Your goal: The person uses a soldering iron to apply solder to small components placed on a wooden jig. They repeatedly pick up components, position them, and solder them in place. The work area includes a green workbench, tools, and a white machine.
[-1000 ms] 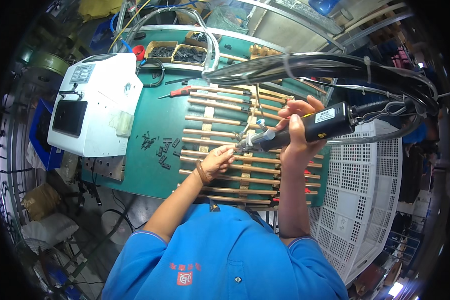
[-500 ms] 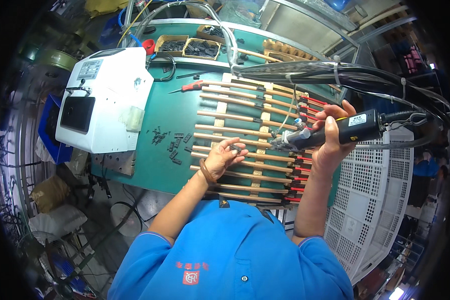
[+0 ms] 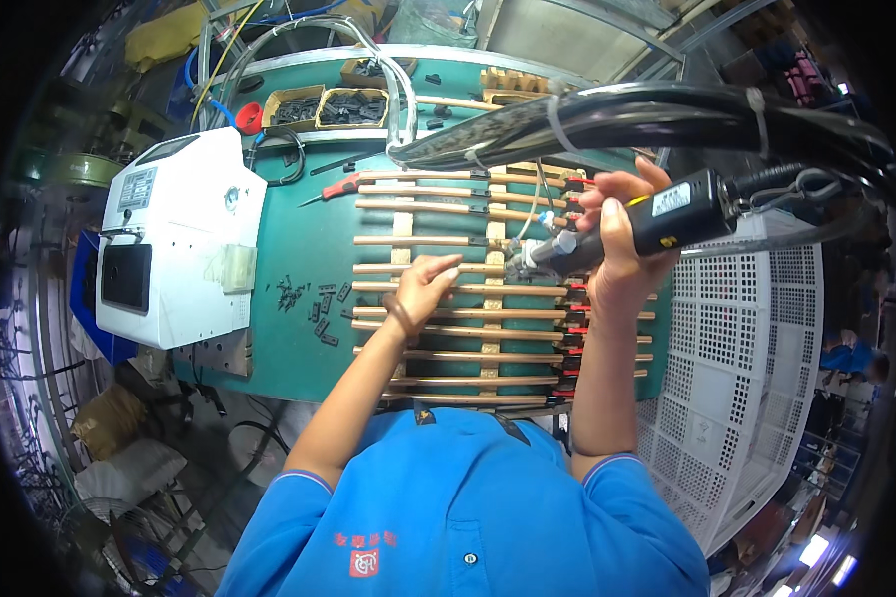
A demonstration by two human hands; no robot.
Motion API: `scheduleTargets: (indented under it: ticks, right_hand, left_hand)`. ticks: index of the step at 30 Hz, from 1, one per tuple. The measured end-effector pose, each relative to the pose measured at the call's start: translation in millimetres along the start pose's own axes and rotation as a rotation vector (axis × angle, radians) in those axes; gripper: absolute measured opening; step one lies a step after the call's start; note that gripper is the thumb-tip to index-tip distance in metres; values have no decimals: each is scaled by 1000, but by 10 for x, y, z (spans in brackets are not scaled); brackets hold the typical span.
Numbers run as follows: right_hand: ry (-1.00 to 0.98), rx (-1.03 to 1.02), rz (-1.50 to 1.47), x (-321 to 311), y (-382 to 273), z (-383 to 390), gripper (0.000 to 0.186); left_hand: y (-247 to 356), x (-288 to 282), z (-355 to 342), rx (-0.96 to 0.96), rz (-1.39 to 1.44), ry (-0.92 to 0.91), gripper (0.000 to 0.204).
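My right hand is wrapped round a black handheld power screwdriver with a metal tip assembly and thin air tubes. Its tip rests at or just over one copper-coloured rod in a row of several, laid crosswise on wooden strips. Close to the tip, my left hand reaches over the rods with thumb and fingertips pinched together. Whatever those fingers hold is hidden. Small black clips sit on the farther rods; the right ends carry red and black pieces.
Loose black parts lie on the green mat left of the rods, near a red-handled screwdriver. A white machine stands at left. Boxes of black parts sit behind. Thick cables arch overhead; white crates stand at right.
The view has shifted. My left hand, which showed a small black part in upturned fingers, has turned over and closed in beside the tool tip at a rod. My right hand keeps its grip.
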State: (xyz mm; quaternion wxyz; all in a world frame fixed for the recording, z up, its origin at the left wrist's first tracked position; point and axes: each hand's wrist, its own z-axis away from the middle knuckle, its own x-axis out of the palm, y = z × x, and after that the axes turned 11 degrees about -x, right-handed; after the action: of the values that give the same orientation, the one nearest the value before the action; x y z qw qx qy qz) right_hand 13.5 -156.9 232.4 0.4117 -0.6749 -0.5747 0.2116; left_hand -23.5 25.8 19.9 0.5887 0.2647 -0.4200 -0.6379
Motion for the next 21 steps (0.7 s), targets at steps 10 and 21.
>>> scheduleTargets:
  ticks: [10, 21]
  right_hand:
    - [9, -28, 83, 63, 337, 44, 28]
    - [15, 56, 59, 94, 264, 123, 40]
  left_hand:
    - [129, 235, -326, 472, -722, 151, 12]
    - [-18, 236, -347, 770, -910, 305, 17]
